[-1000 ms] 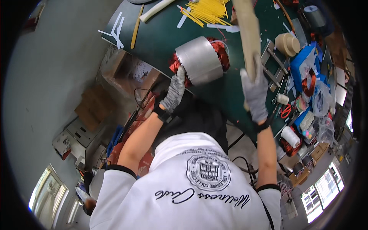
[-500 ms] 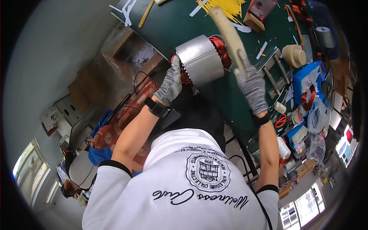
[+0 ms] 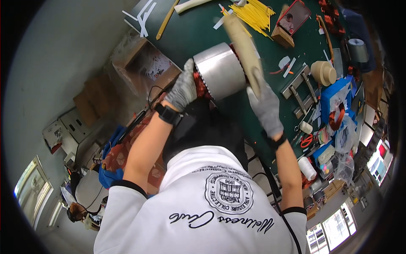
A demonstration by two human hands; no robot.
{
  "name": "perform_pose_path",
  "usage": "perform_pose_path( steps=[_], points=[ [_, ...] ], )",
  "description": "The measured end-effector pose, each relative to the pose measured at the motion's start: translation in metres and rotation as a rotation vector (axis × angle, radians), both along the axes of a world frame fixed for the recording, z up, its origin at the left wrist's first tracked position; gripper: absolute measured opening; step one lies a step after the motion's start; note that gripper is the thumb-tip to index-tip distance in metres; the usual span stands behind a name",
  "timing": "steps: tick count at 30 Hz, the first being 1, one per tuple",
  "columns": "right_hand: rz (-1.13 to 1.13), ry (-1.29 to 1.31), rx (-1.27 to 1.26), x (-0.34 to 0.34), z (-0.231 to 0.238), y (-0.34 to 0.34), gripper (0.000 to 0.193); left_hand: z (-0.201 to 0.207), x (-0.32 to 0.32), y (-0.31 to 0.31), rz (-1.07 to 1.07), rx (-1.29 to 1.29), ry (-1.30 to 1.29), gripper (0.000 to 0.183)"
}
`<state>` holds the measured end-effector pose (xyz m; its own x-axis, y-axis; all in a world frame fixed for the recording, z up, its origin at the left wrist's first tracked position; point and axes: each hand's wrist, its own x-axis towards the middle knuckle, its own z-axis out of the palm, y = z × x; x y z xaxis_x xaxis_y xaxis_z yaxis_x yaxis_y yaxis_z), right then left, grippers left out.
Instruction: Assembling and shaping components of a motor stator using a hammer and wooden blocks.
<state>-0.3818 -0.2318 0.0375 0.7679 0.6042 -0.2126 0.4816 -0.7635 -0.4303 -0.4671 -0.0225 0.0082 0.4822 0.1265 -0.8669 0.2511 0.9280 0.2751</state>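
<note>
A silver motor stator [image 3: 220,70] lies on its side near the table edge, red-brown copper windings bulging from both ends. My left hand [image 3: 182,88], in a grey glove, grips its left end beside the windings [image 3: 200,84]. In my gloved right hand [image 3: 265,101] is a pale wooden club [image 3: 242,40], its fingers wrapped round the lower end. The club is slightly blurred and lies across the stator's right end, against or very close to the windings there, which it mostly hides. The fingertips of my left hand are partly hidden behind the stator.
On the green table [image 3: 279,51] are yellow sticks [image 3: 253,16], a phone [image 3: 294,17] propped on a wooden block [image 3: 282,37], a metal frame [image 3: 302,91], a stepped beige round block [image 3: 323,73] and red-handled scissors [image 3: 306,140]. A cardboard box [image 3: 131,55] stands left of the table.
My right hand has brought the club leftward, up to the stator's right end. The stator has turned: the flat strip along its side no longer shows. My left hand stays at its left end.
</note>
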Motion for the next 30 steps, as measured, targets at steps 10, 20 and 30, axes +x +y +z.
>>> perform_pose_path(
  steps=[10, 20, 30],
  points=[
    [0.030, -0.183, 0.236, 0.016, -0.022, 0.010, 0.058, -0.052, -0.028, -0.001, -0.046, 0.402, -0.388, 0.073],
    [-0.032, -0.031, 0.130, 0.046, 0.000, 0.041, 0.055, -0.040, 0.000, 0.024, 0.201, 0.221, -0.291, 0.056],
    [-0.048, 0.044, 0.084, 0.077, 0.002, 0.059, 0.062, -0.038, 0.025, 0.061, 0.185, 0.069, -0.070, 0.058]
  ],
)
